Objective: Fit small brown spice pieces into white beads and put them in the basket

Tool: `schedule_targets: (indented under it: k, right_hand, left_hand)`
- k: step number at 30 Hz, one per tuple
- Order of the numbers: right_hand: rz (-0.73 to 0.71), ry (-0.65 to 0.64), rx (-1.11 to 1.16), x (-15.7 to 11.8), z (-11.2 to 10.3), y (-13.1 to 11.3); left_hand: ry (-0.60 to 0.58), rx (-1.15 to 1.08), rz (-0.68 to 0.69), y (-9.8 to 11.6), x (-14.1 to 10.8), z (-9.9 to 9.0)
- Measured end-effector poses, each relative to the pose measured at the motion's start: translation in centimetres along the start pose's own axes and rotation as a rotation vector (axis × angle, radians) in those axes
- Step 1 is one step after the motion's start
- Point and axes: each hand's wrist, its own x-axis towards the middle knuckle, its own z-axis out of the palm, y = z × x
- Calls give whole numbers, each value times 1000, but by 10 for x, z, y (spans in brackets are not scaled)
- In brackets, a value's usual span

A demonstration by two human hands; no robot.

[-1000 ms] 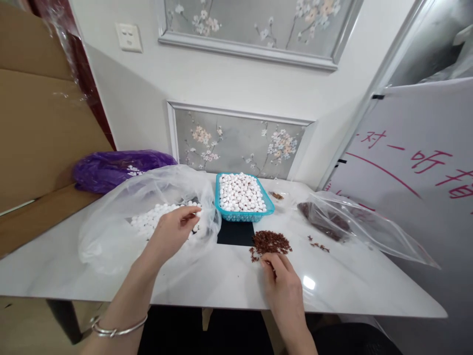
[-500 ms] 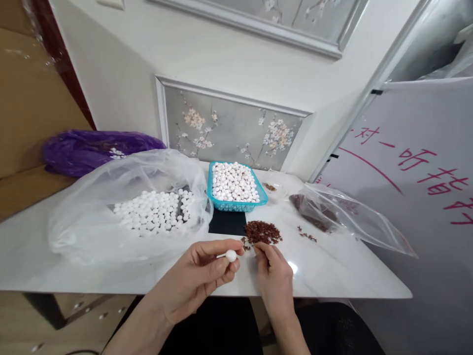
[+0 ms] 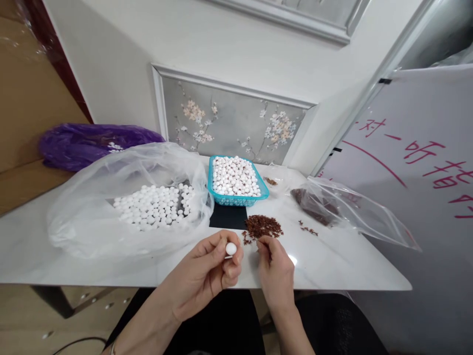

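Observation:
My left hand (image 3: 212, 266) pinches a small white ball (image 3: 231, 249) between thumb and fingers, above the table's front part. A bit of white stem shows just under the ball. To its right, my right hand (image 3: 274, 268) is closed in a pinch at the near edge of a pile of small reddish-brown, star-like pieces (image 3: 264, 227). Whatever sits between its fingertips is too small to make out. Behind the pile stands a turquoise basket (image 3: 238, 201) heaped with white balls. On the left, a clear plastic bag (image 3: 84, 222) lies open around many loose white balls (image 3: 151, 207).
A black square (image 3: 227, 218) lies before the basket. Right of the pile are a few stray brown pieces (image 3: 307, 228) and a clear bag of brown pieces (image 3: 316, 204). A purple bag (image 3: 81, 148) lies back left. A whiteboard (image 3: 424, 207) borders the table's right side.
In my left hand the ball has turned, so its stem now shows less and the round side faces me. My right hand stays pinched by the brown pile. The view has tilted slightly.

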Motion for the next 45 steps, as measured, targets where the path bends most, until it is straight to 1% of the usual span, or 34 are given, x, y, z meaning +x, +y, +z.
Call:
schedule_targets:
  k: [4,10,12,14,16,17,21,24,29,32,36,40,45]
  right_hand:
    - [22,10,5,0,-1,-1]
    - [14,21,38,0,-2,0]
    - [47,5,71,0,-3,0]
    - [131,-37,162,1,-7,-4]
    - [208,-97,325,1,-15,-14]
    - [222,-124,423,0,-19,-20]
    - [200,-167,681,-7,-37,-48]
    - [204,-188,777,-11,-43,-59]
    - [166,-202,770,-13,-41,-63]
    - [122,-195,735,-13,-34,-64]
    - [71,-186,671,-13,-21,-60]
    - [81,-173,655,-14,-12,-54]
    - [86,-154,638,-15,-12,-54]
  left_hand:
    - [-11,-40,-10,-3,0,-1]
    - [50,-125,-50,-3,0,-3]
    - [64,-120,-50,-4,1,-3]
    - [80,-106,-51,-5,2,-3]
    - [90,-88,-56,-8,3,-5]
    - [92,-79,-55,-9,3,-6]
    - [92,-31,-41,-14,6,-12]
    - [98,-30,-39,-17,7,-14]
    - [111,-30,-28,-20,7,-19]
    - [122,6,-23,-22,10,-23]
    - [192,76,6,-25,18,-28]
    - [224,128,3,-26,22,-30]
    - [235,135,2,-27,21,-32]
